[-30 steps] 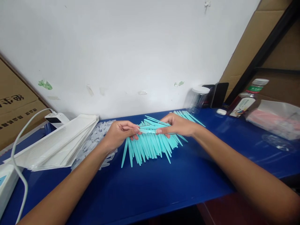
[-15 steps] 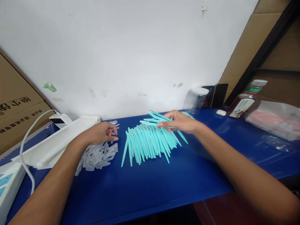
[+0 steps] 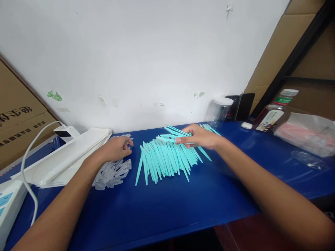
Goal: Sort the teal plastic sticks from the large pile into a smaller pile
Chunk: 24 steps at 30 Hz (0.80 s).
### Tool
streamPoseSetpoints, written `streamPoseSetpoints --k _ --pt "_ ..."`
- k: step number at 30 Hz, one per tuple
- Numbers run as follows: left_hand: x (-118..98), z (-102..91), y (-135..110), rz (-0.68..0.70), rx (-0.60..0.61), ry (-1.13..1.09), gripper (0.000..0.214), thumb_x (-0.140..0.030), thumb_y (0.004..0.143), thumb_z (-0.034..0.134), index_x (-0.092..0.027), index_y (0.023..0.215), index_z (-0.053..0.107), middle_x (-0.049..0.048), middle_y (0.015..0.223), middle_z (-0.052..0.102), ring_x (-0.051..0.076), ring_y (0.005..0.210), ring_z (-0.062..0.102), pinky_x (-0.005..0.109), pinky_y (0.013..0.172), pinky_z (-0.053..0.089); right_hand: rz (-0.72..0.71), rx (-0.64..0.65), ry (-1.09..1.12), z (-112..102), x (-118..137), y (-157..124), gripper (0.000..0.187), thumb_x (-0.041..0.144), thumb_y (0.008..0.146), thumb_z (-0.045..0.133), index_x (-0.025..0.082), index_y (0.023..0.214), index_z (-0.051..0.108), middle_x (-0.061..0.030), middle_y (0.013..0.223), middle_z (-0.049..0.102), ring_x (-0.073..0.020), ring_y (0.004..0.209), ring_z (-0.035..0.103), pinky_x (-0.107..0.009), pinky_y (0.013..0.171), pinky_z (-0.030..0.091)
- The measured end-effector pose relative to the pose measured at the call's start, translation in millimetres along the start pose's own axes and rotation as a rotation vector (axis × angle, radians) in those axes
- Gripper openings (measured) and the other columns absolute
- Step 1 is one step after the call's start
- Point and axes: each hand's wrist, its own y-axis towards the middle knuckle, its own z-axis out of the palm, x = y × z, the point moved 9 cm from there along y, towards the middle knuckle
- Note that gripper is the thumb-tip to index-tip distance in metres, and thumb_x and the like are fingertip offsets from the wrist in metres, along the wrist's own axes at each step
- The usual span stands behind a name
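In my right hand [image 3: 199,136] is a small bunch of teal eyebrow razors [image 3: 174,131], gripped between thumb and fingers. Their narrow ends point left, above the large spread of similar teal razors [image 3: 164,160] lying side by side on the blue table. My left hand [image 3: 119,148] is over the heap of clear plastic caps [image 3: 112,174], its fingers curled in towards the thumb. Whatever may be between those fingertips is too small to make out. Further caps show just behind that hand. A few more razors [image 3: 210,129] lie beyond my right hand.
White plastic sleeves [image 3: 75,153] lie at left, near a white charger [image 3: 66,133] with its cable and a cardboard box [image 3: 21,118]. Along the back right stand a clear jar [image 3: 221,111], a phone [image 3: 244,107], a bottle [image 3: 274,111] and a bag with pink contents [image 3: 306,134].
My left hand has shifted slightly right and its fingers have curled in more. My right hand stays almost in place with its bunch of eyebrow razors.
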Motion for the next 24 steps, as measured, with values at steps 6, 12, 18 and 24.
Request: streamPoseSetpoints --k 6,12,18,24 --pt "-41 -17.2 -11 0.122 -0.11 -0.631 0.034 -0.046 0.088 0.076 -0.019 0.109 0.08 0.0068 0.084 0.078 0.021 0.077 0.073 0.036 0.076 0.062 -0.003 0.001 -0.002 2 4 -2 0.031 0.046 0.079 0.092 0.017 0.086 0.084 0.0014 0.06 0.058 -0.0093 0.054 0.04 -0.027 0.049 0.022" --pt "-52 -12.7 -14 0.145 -0.181 -0.972 0.036 -0.041 0.085 0.085 -0.018 0.112 0.081 0.0034 0.079 0.074 0.019 0.074 0.073 0.037 0.079 0.064 -0.01 0.01 -0.015 6 8 -3 0.035 0.047 0.078 0.092 0.018 0.07 0.075 0.0019 0.058 0.058 -0.0081 0.051 0.037 -0.028 0.051 0.024" --pt "-59 2.1 -11 0.137 -0.106 -1.072 0.032 -0.039 0.085 0.086 -0.018 0.11 0.084 0.0049 0.083 0.075 0.017 0.077 0.072 0.036 0.083 0.063 -0.008 0.019 -0.034 7 7 -3 0.035 0.048 0.08 0.091 0.018 0.07 0.075 0.0003 0.061 0.062 -0.0083 0.051 0.037 -0.028 0.051 0.025" --pt "-62 -0.5 -10 0.168 -0.128 -0.679 0.026 -0.04 0.088 0.077 -0.019 0.103 0.083 0.0079 0.085 0.078 0.022 0.079 0.072 0.037 0.076 0.06 -0.013 0.028 -0.046 8 9 -4 0.039 0.049 0.081 0.09 0.018 0.066 0.072 -0.0002 0.063 0.063 -0.0077 0.05 0.035 -0.029 0.051 0.024"
